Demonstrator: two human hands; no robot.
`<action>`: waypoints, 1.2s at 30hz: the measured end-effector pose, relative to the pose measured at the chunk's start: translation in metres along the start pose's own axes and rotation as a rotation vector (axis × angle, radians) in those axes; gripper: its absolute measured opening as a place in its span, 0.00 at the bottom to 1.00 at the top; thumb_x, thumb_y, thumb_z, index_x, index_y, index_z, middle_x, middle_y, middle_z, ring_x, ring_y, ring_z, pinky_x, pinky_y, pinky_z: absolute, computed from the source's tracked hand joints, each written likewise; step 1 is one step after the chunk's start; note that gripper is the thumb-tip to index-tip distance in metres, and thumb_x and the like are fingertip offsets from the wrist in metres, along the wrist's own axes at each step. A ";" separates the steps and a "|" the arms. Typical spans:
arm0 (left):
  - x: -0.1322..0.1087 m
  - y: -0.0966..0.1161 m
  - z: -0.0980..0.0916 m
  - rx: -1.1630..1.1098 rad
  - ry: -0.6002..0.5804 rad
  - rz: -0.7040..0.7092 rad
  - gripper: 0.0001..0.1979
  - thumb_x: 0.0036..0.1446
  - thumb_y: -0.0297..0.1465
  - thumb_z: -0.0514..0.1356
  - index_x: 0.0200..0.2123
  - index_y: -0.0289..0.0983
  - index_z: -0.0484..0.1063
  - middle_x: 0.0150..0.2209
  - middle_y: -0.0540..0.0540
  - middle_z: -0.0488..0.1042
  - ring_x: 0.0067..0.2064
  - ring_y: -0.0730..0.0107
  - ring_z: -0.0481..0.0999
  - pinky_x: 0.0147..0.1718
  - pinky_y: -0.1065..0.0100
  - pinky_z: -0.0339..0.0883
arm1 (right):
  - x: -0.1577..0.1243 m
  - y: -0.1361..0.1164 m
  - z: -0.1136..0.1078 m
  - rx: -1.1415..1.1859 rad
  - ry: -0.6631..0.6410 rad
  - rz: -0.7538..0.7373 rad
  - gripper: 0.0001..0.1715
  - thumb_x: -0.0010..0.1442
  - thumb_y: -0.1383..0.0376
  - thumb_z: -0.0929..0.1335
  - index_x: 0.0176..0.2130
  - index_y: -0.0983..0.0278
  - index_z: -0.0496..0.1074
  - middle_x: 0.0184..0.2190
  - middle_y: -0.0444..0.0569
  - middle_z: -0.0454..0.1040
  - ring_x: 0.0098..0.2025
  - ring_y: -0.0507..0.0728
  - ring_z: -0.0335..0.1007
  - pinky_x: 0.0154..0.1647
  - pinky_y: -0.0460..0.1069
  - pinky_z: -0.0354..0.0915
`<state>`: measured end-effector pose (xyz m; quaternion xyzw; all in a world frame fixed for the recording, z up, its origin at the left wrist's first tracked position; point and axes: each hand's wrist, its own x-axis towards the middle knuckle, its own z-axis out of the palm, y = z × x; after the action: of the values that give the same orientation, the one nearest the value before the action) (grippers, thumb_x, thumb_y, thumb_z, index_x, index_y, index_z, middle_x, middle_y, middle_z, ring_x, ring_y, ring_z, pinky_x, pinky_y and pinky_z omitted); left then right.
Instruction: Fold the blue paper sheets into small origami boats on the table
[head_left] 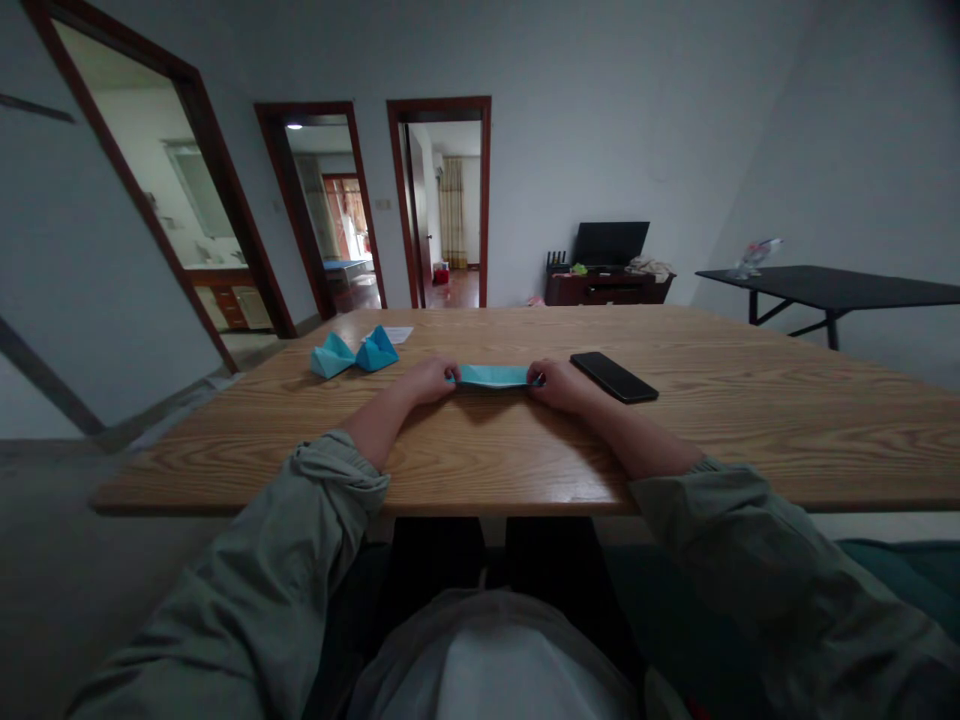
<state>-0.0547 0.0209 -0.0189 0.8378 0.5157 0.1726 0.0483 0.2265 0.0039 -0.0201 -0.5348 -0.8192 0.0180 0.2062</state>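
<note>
My left hand (429,380) and right hand (556,386) grip opposite ends of a folded light-blue paper strip (493,376), at twelve o'clock.

Two hands (429,380) (561,386), three origami pieces (332,356) (377,350) (491,376), one phone (613,377)

The wooden table (750,420) has a smooth, lightly glossy varnish over its oak-like grain. The folded strip of blue paper (491,376) and the two blue origami pieces (354,356) look matt and crisp, while the black smartphone (613,377) has a glossy face and the sleeve (225,590) is matt, creased grey-green cloth.
</note>
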 end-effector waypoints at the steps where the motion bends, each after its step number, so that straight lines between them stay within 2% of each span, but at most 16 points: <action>1: -0.001 0.001 0.000 -0.004 -0.007 0.000 0.10 0.50 0.30 0.59 0.37 0.39 0.76 0.36 0.48 0.75 0.36 0.69 0.72 0.33 0.72 0.62 | 0.000 -0.001 0.000 0.001 -0.013 0.014 0.09 0.50 0.69 0.69 0.35 0.64 0.74 0.35 0.49 0.74 0.35 0.53 0.68 0.36 0.44 0.61; 5: -0.003 0.003 -0.001 -0.004 -0.007 -0.014 0.09 0.50 0.30 0.59 0.37 0.39 0.75 0.34 0.49 0.75 0.35 0.69 0.72 0.34 0.72 0.63 | 0.001 0.001 0.001 0.021 -0.040 0.033 0.08 0.51 0.68 0.68 0.35 0.62 0.73 0.33 0.47 0.75 0.34 0.53 0.69 0.33 0.44 0.61; 11: -0.001 -0.003 0.002 0.030 0.069 0.036 0.09 0.49 0.31 0.60 0.35 0.40 0.76 0.39 0.45 0.72 0.40 0.65 0.71 0.38 0.69 0.65 | 0.003 0.010 0.005 -0.035 0.053 -0.012 0.09 0.49 0.66 0.71 0.35 0.63 0.75 0.43 0.53 0.71 0.43 0.57 0.68 0.45 0.47 0.62; 16: 0.002 -0.009 0.006 0.014 0.133 0.049 0.09 0.48 0.30 0.61 0.35 0.40 0.78 0.42 0.45 0.68 0.44 0.64 0.71 0.46 0.68 0.65 | 0.002 0.011 0.006 -0.006 0.082 -0.051 0.09 0.48 0.69 0.70 0.34 0.63 0.76 0.44 0.53 0.69 0.43 0.57 0.68 0.47 0.46 0.62; 20: 0.003 -0.010 0.007 0.003 0.120 0.052 0.10 0.47 0.28 0.61 0.35 0.40 0.78 0.45 0.45 0.69 0.44 0.66 0.71 0.46 0.70 0.65 | 0.002 0.010 0.006 0.016 0.066 -0.066 0.08 0.49 0.68 0.70 0.34 0.64 0.75 0.42 0.53 0.70 0.39 0.55 0.68 0.43 0.45 0.62; 25: 0.000 -0.005 0.003 0.008 0.008 -0.025 0.12 0.50 0.29 0.59 0.38 0.41 0.77 0.36 0.48 0.75 0.38 0.68 0.73 0.37 0.72 0.65 | 0.003 0.009 0.005 -0.009 0.009 -0.027 0.07 0.49 0.68 0.69 0.33 0.63 0.73 0.35 0.48 0.74 0.37 0.54 0.68 0.36 0.45 0.60; 28: 0.000 -0.005 0.003 -0.019 -0.011 -0.027 0.11 0.50 0.29 0.59 0.38 0.40 0.76 0.34 0.49 0.76 0.36 0.69 0.73 0.34 0.72 0.64 | 0.002 0.008 0.006 -0.009 0.005 0.003 0.07 0.50 0.67 0.69 0.34 0.62 0.72 0.34 0.47 0.75 0.34 0.53 0.68 0.32 0.44 0.59; 32: 0.002 -0.009 0.008 -0.040 0.046 -0.032 0.12 0.48 0.31 0.61 0.39 0.38 0.71 0.37 0.47 0.75 0.36 0.69 0.73 0.32 0.72 0.64 | 0.001 0.010 0.007 0.005 0.010 0.043 0.08 0.50 0.66 0.69 0.35 0.62 0.71 0.33 0.47 0.76 0.33 0.53 0.68 0.31 0.44 0.59; 36: 0.005 -0.015 0.011 -0.009 0.172 -0.072 0.22 0.44 0.32 0.64 0.45 0.36 0.68 0.45 0.43 0.72 0.44 0.65 0.72 0.41 0.69 0.65 | 0.002 0.012 0.007 -0.001 -0.003 0.037 0.07 0.51 0.67 0.68 0.34 0.62 0.71 0.32 0.47 0.76 0.33 0.53 0.69 0.31 0.44 0.59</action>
<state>-0.0619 0.0333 -0.0320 0.8005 0.5469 0.2446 0.0138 0.2335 0.0116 -0.0292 -0.5498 -0.8096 0.0223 0.2042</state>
